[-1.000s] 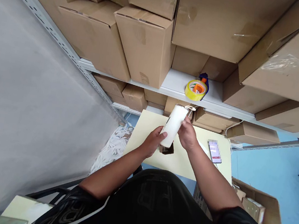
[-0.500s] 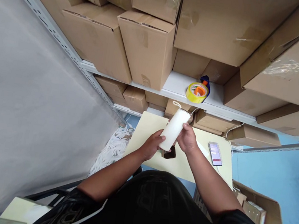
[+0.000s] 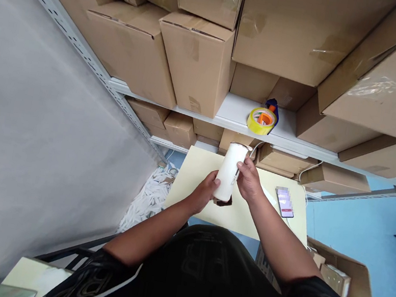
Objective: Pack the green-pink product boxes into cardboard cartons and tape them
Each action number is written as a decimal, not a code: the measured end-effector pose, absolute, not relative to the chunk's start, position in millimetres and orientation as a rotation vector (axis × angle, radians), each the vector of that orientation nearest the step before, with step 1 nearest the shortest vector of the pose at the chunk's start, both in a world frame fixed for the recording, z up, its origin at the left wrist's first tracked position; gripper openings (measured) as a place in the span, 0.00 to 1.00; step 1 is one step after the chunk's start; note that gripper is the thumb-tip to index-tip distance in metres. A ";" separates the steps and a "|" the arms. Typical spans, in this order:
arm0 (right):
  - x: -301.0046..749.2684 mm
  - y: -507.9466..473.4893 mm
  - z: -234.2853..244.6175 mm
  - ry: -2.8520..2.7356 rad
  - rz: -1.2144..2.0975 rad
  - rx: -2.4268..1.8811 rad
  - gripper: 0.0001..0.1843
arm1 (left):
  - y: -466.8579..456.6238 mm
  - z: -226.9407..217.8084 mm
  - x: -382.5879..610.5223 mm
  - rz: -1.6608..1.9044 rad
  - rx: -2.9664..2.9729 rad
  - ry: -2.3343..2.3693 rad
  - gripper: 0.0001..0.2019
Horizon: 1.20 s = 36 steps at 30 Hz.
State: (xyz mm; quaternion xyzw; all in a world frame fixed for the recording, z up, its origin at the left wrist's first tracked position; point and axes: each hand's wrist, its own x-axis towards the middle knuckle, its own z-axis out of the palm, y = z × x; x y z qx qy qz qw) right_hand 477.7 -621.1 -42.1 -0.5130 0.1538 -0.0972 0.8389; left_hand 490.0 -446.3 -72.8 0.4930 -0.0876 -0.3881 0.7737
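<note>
I hold a white cylinder (image 3: pixel 228 170), bottle-like with a small black marking, above a pale yellow table (image 3: pixel 194 175). My left hand (image 3: pixel 205 191) grips its lower end from the left. My right hand (image 3: pixel 248 178) wraps its middle from the right. A thin white cord runs off its top end toward the shelf. A small dark brown box (image 3: pixel 222 202) sits on the table just under the cylinder.
A phone (image 3: pixel 284 201) lies on the table's right side. A yellow tape dispenser (image 3: pixel 262 118) sits on the white shelf among stacked cardboard boxes (image 3: pixel 196 59). A grey wall is left, white scraps (image 3: pixel 149 198) below it, an open carton (image 3: pixel 342 277) lower right.
The cylinder has swung from a tilt toward upright, and its black marking now faces me. Both hands stayed on it.
</note>
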 end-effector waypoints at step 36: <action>469.4 -635.4 -50.3 0.320 -0.034 -1.041 0.25 | -447.7 -86.1 474.1 -0.927 1.036 -0.225 0.34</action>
